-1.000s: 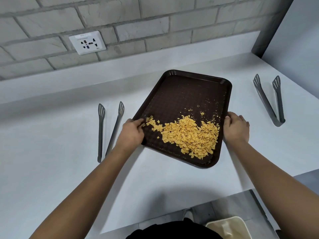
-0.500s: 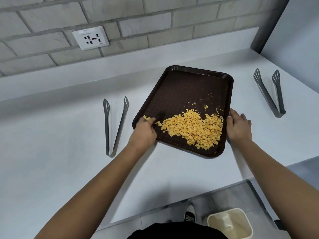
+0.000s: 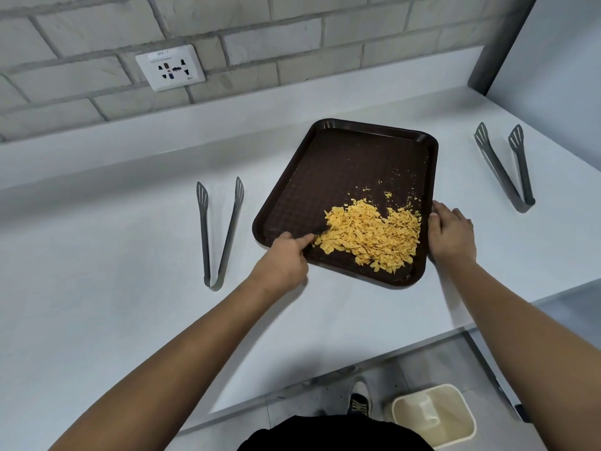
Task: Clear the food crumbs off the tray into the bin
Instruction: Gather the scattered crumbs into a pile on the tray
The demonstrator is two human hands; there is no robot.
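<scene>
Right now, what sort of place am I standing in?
Probably a canteen or food-service counter, though I can't be sure. A brown serving tray with crumbs sits on a white counter, two pairs of tongs lie beside it, and a bin stands on the floor.

Dark brown tray flat on counter, yellow crumbs heaped at near-right corner, cream bin on floor below

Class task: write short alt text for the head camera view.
A person's left hand pushes yellow crumbs across a brown tray while the right hand steadies its edge. Tongs lie alongside; a bin waits below.
</scene>
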